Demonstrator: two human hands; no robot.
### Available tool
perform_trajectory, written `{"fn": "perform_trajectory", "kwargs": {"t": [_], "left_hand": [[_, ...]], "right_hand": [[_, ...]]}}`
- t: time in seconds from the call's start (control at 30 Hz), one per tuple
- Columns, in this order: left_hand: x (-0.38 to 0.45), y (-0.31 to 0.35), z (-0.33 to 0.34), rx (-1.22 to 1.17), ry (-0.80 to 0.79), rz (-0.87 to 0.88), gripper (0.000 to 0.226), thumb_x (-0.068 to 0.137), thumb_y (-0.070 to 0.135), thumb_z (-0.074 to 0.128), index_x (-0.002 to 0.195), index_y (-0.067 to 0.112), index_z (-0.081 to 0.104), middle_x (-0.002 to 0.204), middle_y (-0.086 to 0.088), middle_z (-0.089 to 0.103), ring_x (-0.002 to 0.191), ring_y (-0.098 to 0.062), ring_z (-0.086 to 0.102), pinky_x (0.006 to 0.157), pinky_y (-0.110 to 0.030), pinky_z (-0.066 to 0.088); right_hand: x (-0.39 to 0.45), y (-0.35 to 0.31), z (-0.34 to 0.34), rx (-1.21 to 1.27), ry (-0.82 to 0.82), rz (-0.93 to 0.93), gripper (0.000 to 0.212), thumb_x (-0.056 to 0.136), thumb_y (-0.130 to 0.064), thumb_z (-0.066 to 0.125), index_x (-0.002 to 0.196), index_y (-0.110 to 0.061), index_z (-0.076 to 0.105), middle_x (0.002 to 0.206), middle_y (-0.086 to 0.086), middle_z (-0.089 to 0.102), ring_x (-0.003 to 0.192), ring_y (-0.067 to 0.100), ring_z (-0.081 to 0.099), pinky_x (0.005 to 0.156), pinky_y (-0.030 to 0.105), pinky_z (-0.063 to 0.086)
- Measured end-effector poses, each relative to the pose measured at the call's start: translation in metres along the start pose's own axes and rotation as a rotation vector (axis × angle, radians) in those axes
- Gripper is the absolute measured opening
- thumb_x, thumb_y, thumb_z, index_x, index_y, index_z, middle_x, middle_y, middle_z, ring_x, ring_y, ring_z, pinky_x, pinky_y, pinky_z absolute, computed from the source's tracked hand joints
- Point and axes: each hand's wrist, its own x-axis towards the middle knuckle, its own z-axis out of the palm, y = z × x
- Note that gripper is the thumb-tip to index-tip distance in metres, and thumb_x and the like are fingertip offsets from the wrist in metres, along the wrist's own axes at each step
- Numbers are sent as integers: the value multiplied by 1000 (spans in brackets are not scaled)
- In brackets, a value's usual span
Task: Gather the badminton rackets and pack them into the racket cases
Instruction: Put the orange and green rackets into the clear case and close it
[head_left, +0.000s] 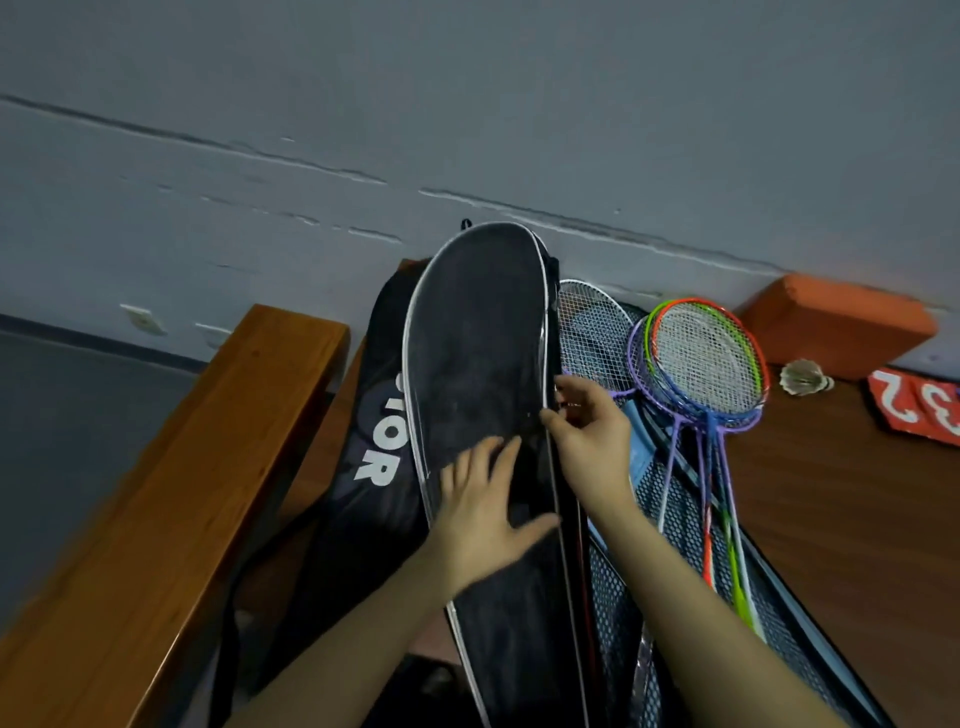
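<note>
Grey wall (467, 104) behind, cracked along a slanting line; dark wooden table (841, 509) below it, with a brown wooden rail (171, 467) at the left edge. Leaning up toward the wall at the table's left side: black racket case (478, 364) with white piping, lid raised. Left hand (485, 499) flat on the lid, fingers spread apart, pressing and gripping nothing. Right hand (587, 431) at the lid's right edge, thumb and fingertips pinched together on the rim by the zip line; the zip pull itself too small to make out. Behind and left, a second black case (374, 415), white lettering partly covered, reading "IOR" and nothing more. Just right of the raised lid, a white-framed racket (592, 332) lying with its head toward the wall. Beside that, stacked rackets (706, 358) with purple, green, orange and blue frames, heads overlapping, shafts running down toward the near edge over a mesh-lined open case (685, 519) with blue trim. Toward the far right corner, a white shuttlecock (805, 376) on the table, an orange block (836, 322) against the wall behind it, and a red card (919, 405) at the right edge with white digits, seemingly "2" and "3", seen at an angle.
</note>
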Motion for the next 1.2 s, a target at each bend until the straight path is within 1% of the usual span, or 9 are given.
{"fn": "perform_trajectory", "kwargs": {"t": [0.23,0.33,0.47,0.6,0.67,0.8,0.9,1.0,1.2], "left_hand": [[3,27,16,-101,38,-92,96,64,72,50,137,13,34,119,-6,43,113,-27,44,96,-42,41],[4,35,18,-289,22,-131,78,73,49,67,135,12,37,115,-4,44,106,-23,51,87,-39,48],[-1,37,22,-506,52,-136,53,79,14,63,130,14,47,104,1,48,89,-21,59,80,-38,52],[-2,33,20,-609,122,-161,44,80,2,60,123,12,55,95,4,53,78,-6,59,75,-32,54],[-3,32,18,-658,112,-172,46,80,0,60,124,10,54,95,4,53,80,-4,58,74,-26,54],[-8,26,14,-736,106,-166,51,81,-2,60,129,9,50,94,6,51,80,-12,58,73,-32,56],[-12,20,8,-715,148,-169,65,78,3,59,138,19,39,98,1,51,83,-12,58,75,-34,55],[-9,21,-1,-594,231,-113,74,80,5,57,142,31,26,113,-2,45,97,-21,57,86,-40,53],[24,36,-24,-330,255,38,68,89,11,54,145,31,20,111,-3,40,74,-13,52,73,-32,53]], "right_hand": [[0,0,-15,-16,-32,21,29,74,6,68,97,-12,66,78,-4,63,71,1,59,73,15,48],[-1,-2,-15,-24,-65,7,26,75,7,68,94,-10,67,80,-4,65,74,4,60,76,15,49],[-4,-3,-17,9,-110,0,27,77,9,64,94,-11,66,83,-5,66,75,1,60,76,14,47],[-8,11,-31,-177,-102,-145,34,78,-6,69,110,-16,64,104,-1,62,95,6,55,84,12,39],[-15,24,-40,-244,-117,-91,47,78,-12,72,122,-20,57,110,-2,53,101,8,51,89,15,38],[-31,38,-48,-230,-212,51,53,82,-10,68,131,-20,50,91,-2,62,79,3,59,79,25,49],[-34,37,-51,-256,-173,-6,53,85,-5,63,133,-22,49,65,-4,53,56,2,49,61,17,44],[-35,28,-47,-228,-135,-111,46,86,-4,63,129,-18,54,67,-20,49,60,-7,51,64,7,41],[-27,19,-42,-210,-17,-234,38,84,-5,65,121,-9,61,70,-29,46,65,-14,53,67,2,38]]}}
